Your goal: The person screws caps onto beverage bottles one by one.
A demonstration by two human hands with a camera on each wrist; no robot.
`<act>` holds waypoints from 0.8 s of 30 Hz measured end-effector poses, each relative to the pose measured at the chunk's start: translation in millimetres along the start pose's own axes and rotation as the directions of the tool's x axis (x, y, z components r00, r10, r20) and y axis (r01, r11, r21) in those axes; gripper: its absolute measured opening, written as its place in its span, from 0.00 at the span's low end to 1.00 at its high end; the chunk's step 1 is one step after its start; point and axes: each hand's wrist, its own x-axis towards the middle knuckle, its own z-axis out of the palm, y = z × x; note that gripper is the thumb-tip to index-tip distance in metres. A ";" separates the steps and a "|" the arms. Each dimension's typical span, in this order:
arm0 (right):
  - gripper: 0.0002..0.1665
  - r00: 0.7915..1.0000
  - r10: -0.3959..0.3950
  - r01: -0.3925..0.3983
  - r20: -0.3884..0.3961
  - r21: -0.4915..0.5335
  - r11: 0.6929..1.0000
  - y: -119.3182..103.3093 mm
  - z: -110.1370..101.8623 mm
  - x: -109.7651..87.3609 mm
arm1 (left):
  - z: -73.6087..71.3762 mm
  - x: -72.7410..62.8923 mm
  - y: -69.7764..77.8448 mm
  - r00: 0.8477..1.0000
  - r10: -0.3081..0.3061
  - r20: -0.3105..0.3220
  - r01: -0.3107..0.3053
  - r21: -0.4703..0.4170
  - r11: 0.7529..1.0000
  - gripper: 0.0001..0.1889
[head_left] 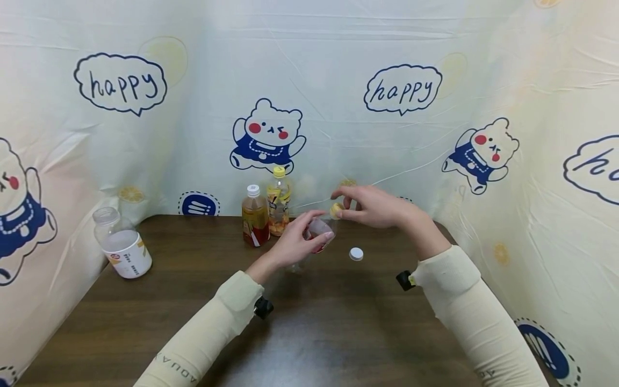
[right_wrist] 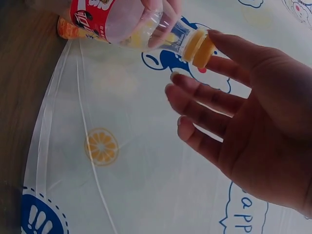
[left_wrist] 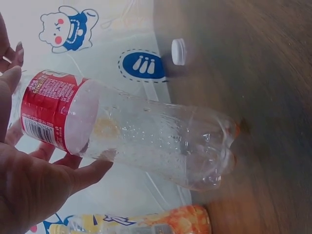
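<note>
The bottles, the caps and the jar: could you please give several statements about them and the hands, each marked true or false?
1. The left hand holds a red-labelled bottle. True.
2. The right hand touches nothing. False: it pinches a yellow cap.
3. A white cap lies on the table. True.
4. The jar stands at the table's right side. False: it stands at the left.
5. The amber-drink bottle lies down. False: it stands upright.

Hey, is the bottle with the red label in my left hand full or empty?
Empty, bar some droplets: in the left wrist view the bottle is see-through below its label, with no drink pooled at the base.
</note>
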 end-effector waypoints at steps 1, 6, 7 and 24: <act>0.23 1.000 -0.006 0.006 0.003 0.009 1.000 0.5 -0.1 -0.1 | 0.3 0.2 0.3 1.000 0.001 0.001 -0.001 -0.002 1.000 0.31; 0.14 1.000 -0.007 0.007 -0.018 0.013 1.000 1.1 0.8 1.0 | 1.7 1.0 1.3 1.000 0.021 -0.003 -0.021 0.007 1.000 0.32; 0.13 1.000 0.000 0.001 -0.027 0.007 1.000 1.0 1.3 1.4 | 1.9 1.0 1.6 1.000 0.026 -0.004 -0.026 0.011 1.000 0.31; 0.27 0.992 0.073 -0.081 -0.100 -0.078 0.994 -0.2 -0.7 -0.1 | 2.6 -0.8 2.9 1.000 0.000 -0.005 0.000 0.015 1.000 0.31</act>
